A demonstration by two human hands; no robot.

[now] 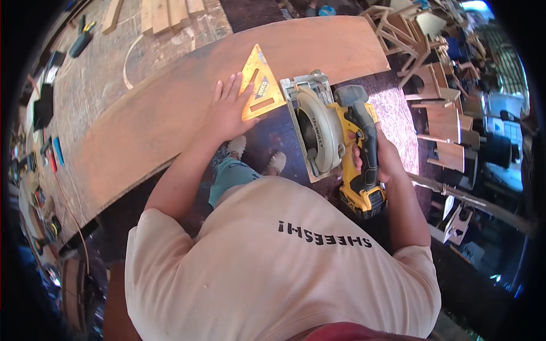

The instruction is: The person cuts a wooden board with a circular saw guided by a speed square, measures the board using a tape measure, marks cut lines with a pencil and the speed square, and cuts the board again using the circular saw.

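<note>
Worn, pale-brown plywood is forming a broad workbench (108,74), spreading out toward 10 o'clock. A long, reddish-brown wooden board (142,136) is lying across it, sweeping from 9 o'clock up through 11 and ending near 1. A cream short-sleeved T-shirt (256,278) is filling the view at 6 o'clock, its black "SHEEESH!" lettering appearing upside down. Between 2 and 3 o'clock, a jumble of brown wooden frames and panels (443,122) is standing in the background.

A yellow-and-black circular saw with a grey-white blade guard (321,133) is pointing its front end over the board's near edge at 2 o'clock; whether its metal base plate is resting on the wood, I cannot tell. Toward 11 o'clock, several light, squared wooden strips (162,14) are lying side by side.

Near 12 o'clock, a yellow triangular square with a dark label (263,91) is lying on the board, its lower edge running close along the near edge and its right corner sitting just beside the saw's base plate.

At 11 o'clock, the left hand (226,111) is lying open on the board, fingers extending forward, its thumb side meeting the square. At 3 o'clock, the right hand (388,154) is gripping the saw's black rear handle, fingers curling through the opening. Small red-handled (51,162) and blue-handled tools (58,150) are lying at 9 o'clock.
</note>
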